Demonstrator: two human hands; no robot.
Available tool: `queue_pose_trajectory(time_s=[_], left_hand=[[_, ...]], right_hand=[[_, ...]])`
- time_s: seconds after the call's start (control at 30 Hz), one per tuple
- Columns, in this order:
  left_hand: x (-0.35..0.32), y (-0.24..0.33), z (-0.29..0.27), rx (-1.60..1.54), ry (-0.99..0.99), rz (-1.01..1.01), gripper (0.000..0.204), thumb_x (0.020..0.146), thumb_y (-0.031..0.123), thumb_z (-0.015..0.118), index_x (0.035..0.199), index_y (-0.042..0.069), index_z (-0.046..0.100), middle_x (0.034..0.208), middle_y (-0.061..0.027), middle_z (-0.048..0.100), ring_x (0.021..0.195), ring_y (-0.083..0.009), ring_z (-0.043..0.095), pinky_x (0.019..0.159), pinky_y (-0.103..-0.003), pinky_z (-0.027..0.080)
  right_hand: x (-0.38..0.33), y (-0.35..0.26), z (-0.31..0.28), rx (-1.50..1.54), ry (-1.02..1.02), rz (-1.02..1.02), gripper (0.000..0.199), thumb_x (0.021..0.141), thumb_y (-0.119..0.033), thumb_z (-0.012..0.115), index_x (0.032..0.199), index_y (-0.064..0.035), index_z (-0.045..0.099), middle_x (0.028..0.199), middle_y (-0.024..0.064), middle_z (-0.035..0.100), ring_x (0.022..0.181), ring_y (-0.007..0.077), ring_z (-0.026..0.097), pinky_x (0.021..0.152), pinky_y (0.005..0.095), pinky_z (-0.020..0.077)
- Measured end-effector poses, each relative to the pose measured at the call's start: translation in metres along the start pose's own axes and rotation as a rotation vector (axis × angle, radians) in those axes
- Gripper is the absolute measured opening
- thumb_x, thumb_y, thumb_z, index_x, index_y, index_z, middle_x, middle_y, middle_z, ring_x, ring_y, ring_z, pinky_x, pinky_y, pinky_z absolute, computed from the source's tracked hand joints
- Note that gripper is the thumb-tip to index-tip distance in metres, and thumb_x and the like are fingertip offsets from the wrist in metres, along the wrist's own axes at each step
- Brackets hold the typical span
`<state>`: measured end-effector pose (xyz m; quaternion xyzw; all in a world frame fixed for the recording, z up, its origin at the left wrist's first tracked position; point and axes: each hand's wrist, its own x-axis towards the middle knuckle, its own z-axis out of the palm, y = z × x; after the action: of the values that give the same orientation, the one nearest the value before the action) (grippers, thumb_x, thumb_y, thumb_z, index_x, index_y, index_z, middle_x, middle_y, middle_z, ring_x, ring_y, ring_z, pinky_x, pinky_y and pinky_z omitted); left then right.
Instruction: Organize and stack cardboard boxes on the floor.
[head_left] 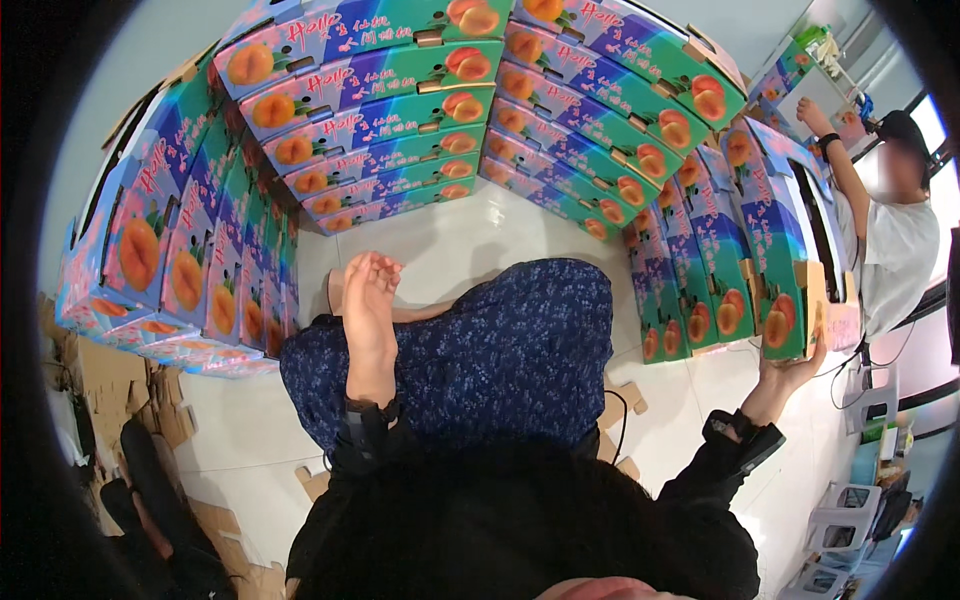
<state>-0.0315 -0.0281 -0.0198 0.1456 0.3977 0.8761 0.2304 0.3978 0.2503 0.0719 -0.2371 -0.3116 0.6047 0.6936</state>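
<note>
My left hand (370, 285) is raised above my lap with its fingers loosely curled and nothing in it. On the right, my right hand (793, 370) grips the near lower corner of a printed cardboard fruit box (765, 240), the top one of the right stack. That box is green, blue and pink with peach pictures, and its upper side shows a dark opening. Below it lie similar boxes (690, 270). My fingers are partly hidden behind the box's corner.
More stacks of fruit boxes stand at the left (150, 240), back left (360, 110) and back right (590, 110). Cardboard scraps (130, 390) lie at the lower left. A person in a white shirt (900, 255) is beyond the right stack, near white plastic stools (840, 515).
</note>
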Motion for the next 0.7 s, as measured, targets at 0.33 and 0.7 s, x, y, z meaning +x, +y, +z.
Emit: queue_pose_trajectory(time_s=[0.33,0.7], left_hand=[[-0.001,-0.011,-0.005,0.008,0.048,-0.026,0.021,0.092,0.029,0.05,0.1,0.009,0.05,0.092,-0.0034,0.053,0.092,-0.0156,0.052,0.086,-0.03,0.038],[-0.002,-0.019,-0.002,0.033,0.044,-0.084,0.016,0.093,0.022,0.048,0.098,0.008,0.049,0.091,-0.0048,0.053,0.09,-0.0174,0.053,0.084,-0.031,0.04]], right_hand=[[0.039,0.01,-0.006,-0.151,0.073,-0.05,0.053,0.089,-0.037,0.049,0.129,-0.0026,0.045,0.125,0.0168,0.053,0.114,0.0306,0.053,0.096,0.046,0.0447],[0.054,0.039,-0.009,-0.431,0.307,-0.451,0.042,0.088,-0.024,0.047,0.118,0.0039,0.047,0.112,0.0176,0.055,0.1,0.0301,0.057,0.087,0.0434,0.0483]])
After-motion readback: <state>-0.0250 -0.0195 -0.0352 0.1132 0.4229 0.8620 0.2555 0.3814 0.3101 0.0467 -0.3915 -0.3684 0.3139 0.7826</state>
